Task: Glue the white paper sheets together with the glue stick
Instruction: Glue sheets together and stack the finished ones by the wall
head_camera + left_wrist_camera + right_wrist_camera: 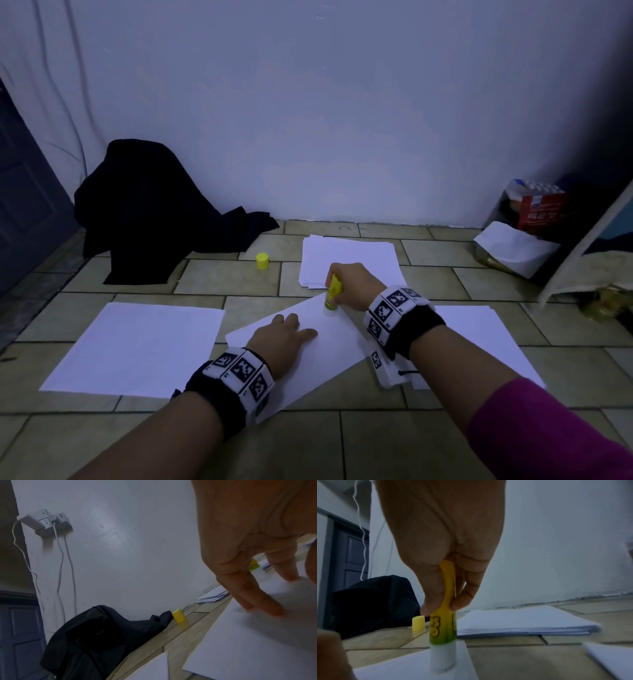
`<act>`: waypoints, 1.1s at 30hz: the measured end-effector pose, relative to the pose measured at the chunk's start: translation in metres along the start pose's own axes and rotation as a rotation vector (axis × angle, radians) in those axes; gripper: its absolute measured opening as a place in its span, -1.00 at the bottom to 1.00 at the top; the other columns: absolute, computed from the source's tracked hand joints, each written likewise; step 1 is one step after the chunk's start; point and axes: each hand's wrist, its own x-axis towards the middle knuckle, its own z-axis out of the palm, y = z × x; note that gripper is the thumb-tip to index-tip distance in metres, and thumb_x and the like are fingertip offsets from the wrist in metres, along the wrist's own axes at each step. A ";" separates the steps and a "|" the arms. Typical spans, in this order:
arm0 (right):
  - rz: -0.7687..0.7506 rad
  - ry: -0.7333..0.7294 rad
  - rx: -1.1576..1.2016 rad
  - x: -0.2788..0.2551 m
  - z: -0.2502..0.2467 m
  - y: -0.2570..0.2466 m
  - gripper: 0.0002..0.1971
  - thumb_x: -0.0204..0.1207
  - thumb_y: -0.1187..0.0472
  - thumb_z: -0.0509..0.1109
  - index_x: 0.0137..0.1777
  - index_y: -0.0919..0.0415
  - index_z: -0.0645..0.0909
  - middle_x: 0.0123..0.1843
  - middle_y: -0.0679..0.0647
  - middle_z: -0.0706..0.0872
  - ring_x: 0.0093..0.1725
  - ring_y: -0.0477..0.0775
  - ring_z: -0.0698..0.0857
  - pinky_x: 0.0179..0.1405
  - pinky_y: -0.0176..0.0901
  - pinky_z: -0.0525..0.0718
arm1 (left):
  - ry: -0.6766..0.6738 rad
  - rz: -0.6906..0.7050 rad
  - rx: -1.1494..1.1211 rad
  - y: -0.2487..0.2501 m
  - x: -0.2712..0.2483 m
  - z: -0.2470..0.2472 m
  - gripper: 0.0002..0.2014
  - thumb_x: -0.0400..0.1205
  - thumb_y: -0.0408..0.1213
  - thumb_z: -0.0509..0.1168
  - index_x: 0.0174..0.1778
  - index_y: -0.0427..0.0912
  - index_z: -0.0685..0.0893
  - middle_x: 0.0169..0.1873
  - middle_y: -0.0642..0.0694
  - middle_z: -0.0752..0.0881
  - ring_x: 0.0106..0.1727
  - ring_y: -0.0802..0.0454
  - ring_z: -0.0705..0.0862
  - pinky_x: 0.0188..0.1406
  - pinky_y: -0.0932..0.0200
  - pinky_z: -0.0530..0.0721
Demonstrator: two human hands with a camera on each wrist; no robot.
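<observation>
A white paper sheet (308, 346) lies tilted on the tiled floor in front of me. My left hand (286, 334) rests flat on it with straight fingers (267, 605) pressing down. My right hand (352, 282) grips a yellow-green glue stick (333, 292), held upright with its white tip (442, 658) touching the sheet near its far corner. The stick's yellow cap (262, 261) stands alone on the floor to the left (178, 615) (418, 623).
A stack of white sheets (349, 260) lies beyond the hands by the wall. More sheets lie at the left (137, 346) and right (479, 335). A black garment (154, 212) is heaped at back left. Boxes and a bag (524, 233) crowd the right corner.
</observation>
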 end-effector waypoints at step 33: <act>0.000 0.211 0.404 -0.004 0.010 0.006 -0.73 0.43 0.32 0.48 0.13 0.19 0.64 0.13 0.14 0.70 0.14 0.15 0.66 0.06 -0.10 0.65 | 0.069 -0.031 -0.047 -0.003 -0.007 0.000 -0.52 0.64 -0.03 0.26 0.46 -0.13 0.44 0.41 -0.10 0.37 0.42 -0.06 0.37 0.21 0.00 0.58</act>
